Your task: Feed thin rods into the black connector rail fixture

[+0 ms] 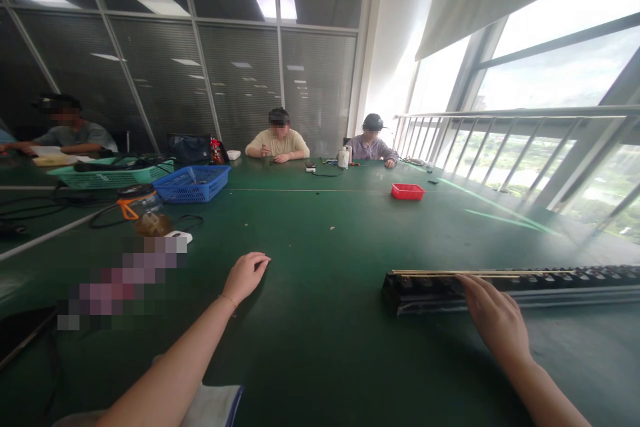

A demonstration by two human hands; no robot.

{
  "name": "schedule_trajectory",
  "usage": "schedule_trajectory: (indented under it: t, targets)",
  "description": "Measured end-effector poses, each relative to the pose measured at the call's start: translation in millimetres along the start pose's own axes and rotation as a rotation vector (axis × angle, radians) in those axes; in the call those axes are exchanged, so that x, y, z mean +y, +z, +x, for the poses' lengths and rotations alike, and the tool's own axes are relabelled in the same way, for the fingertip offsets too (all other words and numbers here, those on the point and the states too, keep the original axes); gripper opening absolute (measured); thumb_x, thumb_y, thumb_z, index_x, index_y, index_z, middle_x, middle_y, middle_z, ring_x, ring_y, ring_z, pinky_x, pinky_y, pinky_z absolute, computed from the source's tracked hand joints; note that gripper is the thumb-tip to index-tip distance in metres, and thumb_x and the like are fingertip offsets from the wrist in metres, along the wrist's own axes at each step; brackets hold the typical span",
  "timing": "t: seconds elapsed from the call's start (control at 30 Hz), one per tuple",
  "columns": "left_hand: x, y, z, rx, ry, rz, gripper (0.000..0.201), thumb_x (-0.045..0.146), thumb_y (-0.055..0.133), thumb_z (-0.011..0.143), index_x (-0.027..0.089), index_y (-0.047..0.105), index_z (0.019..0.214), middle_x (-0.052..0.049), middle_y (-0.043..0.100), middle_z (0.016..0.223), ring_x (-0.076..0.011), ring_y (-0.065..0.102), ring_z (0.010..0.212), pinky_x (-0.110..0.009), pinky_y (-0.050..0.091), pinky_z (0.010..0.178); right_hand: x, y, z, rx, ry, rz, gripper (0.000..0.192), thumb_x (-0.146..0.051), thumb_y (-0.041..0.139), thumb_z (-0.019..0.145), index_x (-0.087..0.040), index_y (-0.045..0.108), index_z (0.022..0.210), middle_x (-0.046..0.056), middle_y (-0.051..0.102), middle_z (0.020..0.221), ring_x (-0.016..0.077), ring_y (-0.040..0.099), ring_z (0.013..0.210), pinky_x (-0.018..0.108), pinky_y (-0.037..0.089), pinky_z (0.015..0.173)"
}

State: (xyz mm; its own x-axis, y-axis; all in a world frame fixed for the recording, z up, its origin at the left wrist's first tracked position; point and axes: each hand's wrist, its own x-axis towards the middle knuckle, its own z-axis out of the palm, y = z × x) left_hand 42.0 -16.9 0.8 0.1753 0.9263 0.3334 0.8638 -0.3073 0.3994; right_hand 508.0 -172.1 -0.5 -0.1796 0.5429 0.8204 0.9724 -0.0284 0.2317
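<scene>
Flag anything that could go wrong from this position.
The right hand rests on only one end of the long black rail; pushed there, it may swivel. The rail runs out of view at the right, so its far end cannot be checked. The left hand lies loosely curled on the green table, well away from it.

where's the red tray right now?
Head view: the red tray sits mid-table, right of centre, beyond the long black rail under the right hand.
</scene>
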Motion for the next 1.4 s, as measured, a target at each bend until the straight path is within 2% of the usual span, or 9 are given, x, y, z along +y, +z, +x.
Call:
schedule_trajectory:
  t: [0.13,0.33,0.47,0.57,0.73,1.07,1.27,1.4]
  targets:
    - [0.2,-0.3,0.0,-0.001,0.004,0.003,0.032,0.034,0.039,0.080,0.023,0.067,0.088,-0.002,0.063,0.103,-0.0197,0.054,0.097,-0.032,0.043,0.085,-1.8,-5.6,9.3,-0.018,-0.009,-0.020,0.029,-0.027,0.039,0.086,-0.017,0.050,0.110,0.007,0.060,0.099,0.0156,0.058,0.080,0.027,0.040,0.068]
    - [-0.9,0.7,0.5,-0.016,0.004,0.004,0.032,0.034,0.039,0.081,0.021,0.067,0.089,-0.004,0.062,0.104,-0.0200,0.054,0.098,-0.033,0.041,0.087,2.7,-8.1,27.0,-0.217,-0.084,-0.069,0.039,-0.022,0.030,0.087,-0.024,0.041,0.125,0.004,0.057,0.111,0.0126,0.058,0.074,0.026,0.038,0.060]
    - [-1.4,0.7,0.7,-0.014,0.009,0.004,0.033,0.034,0.039,0.081,0.021,0.067,0.090,-0.004,0.062,0.104,-0.0198,0.054,0.097,-0.033,0.041,0.087,13.8,2.2,26.9,-0.244,-0.148,-0.027,0.036,-0.022,0.029,0.086,-0.018,0.055,0.110,0.006,0.061,0.100,0.0171,0.057,0.080,0.028,0.040,0.062]
    - [-1.5,0.5,0.4,-0.011,0.007,0.002,0.032,0.035,0.039,0.081,0.022,0.067,0.089,-0.003,0.063,0.103,-0.0200,0.054,0.097,-0.033,0.042,0.086,19.5,7.3,24.0,-0.272,-0.171,0.041,0.035,-0.022,0.030,0.084,-0.016,0.059,0.102,0.008,0.062,0.095,0.0180,0.056,0.080,0.029,0.043,0.065]
    - [-1.7,1.0,-0.2,-0.007,0.012,-0.003,0.032,0.035,0.039,0.080,0.022,0.067,0.089,-0.003,0.063,0.103,-0.0199,0.054,0.097,-0.032,0.042,0.086,18.4,6.5,17.4,-0.243,-0.172,0.036,0.036,-0.022,0.030,0.083,-0.016,0.057,0.107,0.009,0.061,0.097,0.0193,0.056,0.083,0.030,0.045,0.067]
    - [-2.9,1.8,0.4,-0.001,0.005,-0.016,0.032,0.036,0.040,0.080,0.023,0.067,0.088,-0.003,0.063,0.103,-0.0205,0.054,0.097,-0.034,0.042,0.086,6.9,0.6,12.7,-0.203,-0.134,0.027,0.042,-0.021,0.030,0.085,-0.019,0.042,0.125,0.007,0.057,0.111,0.0179,0.058,0.087,0.028,0.045,0.067]
    - [-2.2,2.3,0.1,0.009,0.014,-0.014,0.031,0.035,0.040,0.079,0.023,0.067,0.087,-0.003,0.063,0.102,-0.0200,0.054,0.096,-0.033,0.042,0.086,12.4,-0.2,9.2,-0.218,-0.158,0.041,0.041,-0.023,0.032,0.086,-0.018,0.040,0.126,0.007,0.057,0.113,0.0175,0.058,0.086,0.028,0.045,0.066]
    - [-1.2,1.7,-0.1,0.014,0.017,-0.019,0.031,0.034,0.040,0.079,0.022,0.067,0.086,-0.003,0.064,0.100,-0.0194,0.055,0.095,-0.033,0.042,0.087,3.3,-13.3,20.3,-0.205,-0.084,0.097,0.040,-0.026,0.033,0.086,-0.021,0.042,0.124,0.005,0.059,0.108,0.0174,0.060,0.080,0.028,0.044,0.062]
